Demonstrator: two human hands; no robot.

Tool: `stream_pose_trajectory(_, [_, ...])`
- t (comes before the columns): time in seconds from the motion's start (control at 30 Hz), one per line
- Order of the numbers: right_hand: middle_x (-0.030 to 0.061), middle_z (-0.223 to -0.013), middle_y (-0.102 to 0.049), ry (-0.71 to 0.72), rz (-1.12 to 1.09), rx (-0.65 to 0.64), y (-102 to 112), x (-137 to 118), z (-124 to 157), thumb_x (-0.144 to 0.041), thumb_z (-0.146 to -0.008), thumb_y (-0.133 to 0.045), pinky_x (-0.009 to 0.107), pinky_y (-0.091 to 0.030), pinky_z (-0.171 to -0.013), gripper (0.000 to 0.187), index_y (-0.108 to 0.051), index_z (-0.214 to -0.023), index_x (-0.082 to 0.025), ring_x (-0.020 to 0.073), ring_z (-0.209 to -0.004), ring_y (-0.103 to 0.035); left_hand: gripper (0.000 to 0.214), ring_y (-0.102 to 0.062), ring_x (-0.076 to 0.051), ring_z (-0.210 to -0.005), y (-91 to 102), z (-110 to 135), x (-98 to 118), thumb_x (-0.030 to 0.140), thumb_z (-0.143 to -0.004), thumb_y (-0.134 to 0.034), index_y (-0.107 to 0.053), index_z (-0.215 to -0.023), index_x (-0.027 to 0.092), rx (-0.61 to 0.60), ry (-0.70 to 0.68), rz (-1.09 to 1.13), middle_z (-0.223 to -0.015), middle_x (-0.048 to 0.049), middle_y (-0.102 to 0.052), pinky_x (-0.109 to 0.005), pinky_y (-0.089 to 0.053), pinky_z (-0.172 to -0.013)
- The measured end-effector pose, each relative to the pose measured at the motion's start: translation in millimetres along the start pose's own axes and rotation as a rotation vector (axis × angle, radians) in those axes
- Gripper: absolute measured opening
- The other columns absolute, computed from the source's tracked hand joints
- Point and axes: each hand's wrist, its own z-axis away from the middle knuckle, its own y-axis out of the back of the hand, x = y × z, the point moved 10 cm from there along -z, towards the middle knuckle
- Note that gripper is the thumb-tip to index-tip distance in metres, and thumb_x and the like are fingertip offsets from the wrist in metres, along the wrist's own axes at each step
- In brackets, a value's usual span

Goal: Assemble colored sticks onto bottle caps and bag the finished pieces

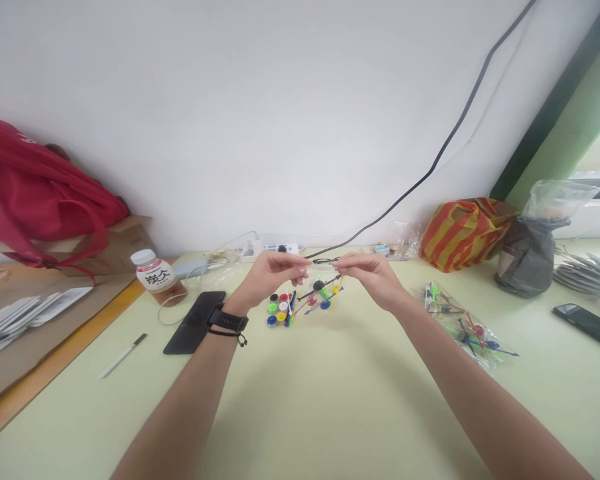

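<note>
My left hand (273, 272) and my right hand (373, 272) are raised over the pale green table (300, 400), fingers pinched toward each other. Between them they hold a small clear plastic bag (325, 267), one hand at each end. Just beyond and below the hands lies a heap of small coloured plastic parts (300, 300): round wheels in red, blue, green and yellow, plus thin sticks. A black watch sits on my left wrist (227, 321).
A black phone (195, 321) lies left of my left arm, with a white-capped bottle (155, 275) and a white pen (123, 355) further left. Bags of coloured parts (463, 327) lie at right. A striped bag (463, 233), a grey bag (527, 257) and another phone (587, 325) stand beyond.
</note>
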Motion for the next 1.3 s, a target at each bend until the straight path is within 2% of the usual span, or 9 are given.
stream_pose_trajectory(0.23, [0.009, -0.104, -0.073, 0.07, 0.076, -0.087, -5, -19, 2, -0.04, -0.086, -0.076, 0.038, -0.054, -0.082, 0.019, -0.084, -0.095, -0.026, 0.0246, -0.096, -0.067, 0.026, -0.062, -0.017, -0.068, 3.2, -1, 6, 0.038, -0.08, -0.083, -0.081, -0.09, 0.015, 0.081, -0.025, -0.079, -0.074, -0.007, -0.071, -0.029, -0.052, -0.063])
stream_pose_trajectory(0.37, [0.006, -0.092, -0.072, 0.085, 0.134, -0.081, -1, -27, 2, -0.037, -0.083, -0.08, 0.037, -0.056, -0.082, 0.028, -0.079, -0.107, -0.023, 0.0211, -0.087, -0.067, 0.031, -0.065, -0.018, -0.078, -6.1, -1, 15, 0.041, -0.085, -0.078, -0.08, -0.104, 0.017, 0.01, -0.039, -0.257, -0.085, -0.0065, -0.073, -0.028, -0.052, -0.069])
stream_pose_trajectory(0.47, [0.004, -0.085, -0.072, 0.071, 0.197, -0.103, 0, -30, 3, -0.036, -0.083, -0.08, 0.035, -0.057, -0.08, 0.03, -0.076, -0.109, -0.021, 0.0197, -0.082, -0.067, 0.029, -0.064, -0.018, -0.079, -15.9, -1, 22, 0.044, -0.091, -0.071, -0.08, -0.095, 0.017, -0.048, -0.082, -0.388, -0.086, -0.0068, -0.074, -0.028, -0.05, -0.071])
stream_pose_trajectory(0.57, [0.0051, -0.091, -0.074, 0.018, 0.255, -0.196, -11, -29, 5, -0.041, -0.087, -0.075, 0.034, -0.056, -0.079, 0.032, -0.075, -0.111, -0.021, 0.0198, -0.082, -0.068, 0.029, -0.063, -0.017, -0.077, -26.7, 0, 28, 0.044, -0.094, -0.067, -0.078, -0.093, 0.017, -0.08, -0.113, -0.418, -0.085, -0.0059, -0.073, -0.027, -0.049, -0.069])
stream_pose_trajectory(0.63, [0.0061, -0.093, -0.075, 0.003, 0.325, -0.275, -22, -29, 8, -0.045, -0.092, -0.068, 0.032, -0.055, -0.076, 0.03, -0.076, -0.105, -0.019, 0.0194, -0.081, -0.067, 0.029, -0.062, -0.016, -0.075, -34.6, 0, 31, 0.043, -0.094, -0.066, -0.079, -0.092, 0.017, -0.111, -0.128, -0.438, -0.084, -0.0053, -0.073, -0.026, -0.048, -0.068])
stream_pose_trajectory(0.73, [0.0051, -0.082, -0.073, 0.025, 0.453, -0.324, -33, -31, 10, -0.048, -0.097, -0.06, 0.029, -0.049, -0.068, 0.037, -0.076, -0.087, -0.017, 0.0171, -0.074, -0.061, 0.029, -0.059, -0.014, -0.07, -39.6, 2, 32, 0.043, -0.094, -0.066, -0.079, -0.089, 0.018, -0.148, -0.113, -0.488, -0.077, -0.0035, -0.071, -0.025, -0.046, -0.064])
stream_pose_trajectory(0.97, [0.0015, -0.073, -0.067, -0.025, 0.519, -0.341, -34, -30, 13, -0.05, -0.097, -0.059, 0.026, -0.044, -0.062, 0.037, -0.075, -0.089, -0.018, 0.0138, -0.065, -0.055, 0.035, -0.056, -0.012, -0.059, -30.0, 4, 20, 0.05, -0.091, -0.068, -0.078, -0.086, 0.017, -0.198, 0.025, -0.481, -0.07, -0.0017, -0.068, -0.023, -0.044, -0.055])
stream_pose_trajectory(1.1, [-0.0006, -0.063, -0.062, -0.08, 0.53, -0.333, -30, -27, 13, -0.055, -0.094, -0.063, 0.025, -0.042, -0.055, 0.039, -0.071, -0.081, -0.019, 0.0127, -0.058, -0.055, 0.037, -0.056, -0.012, -0.057, -23.3, 5, 18, 0.052, -0.09, -0.069, -0.078, -0.083, 0.016, -0.199, 0.051, -0.484, -0.069, -0.0025, -0.068, -0.023, -0.043, -0.053])
stream_pose_trajectory(1.3, [0.005, -0.076, -0.073, -0.211, 0.309, -0.434, -25, -11, 17, -0.052, -0.089, -0.071, 0.026, -0.053, -0.06, 0.035, -0.074, -0.09, -0.017, 0.0151, -0.063, -0.066, 0.036, -0.057, -0.013, -0.058, -7.7, 4, 11, 0.052, -0.087, -0.073, -0.078, -0.08, 0.016, -0.157, 0.068, -0.445, -0.066, -0.0031, -0.068, -0.023, -0.043, -0.051])
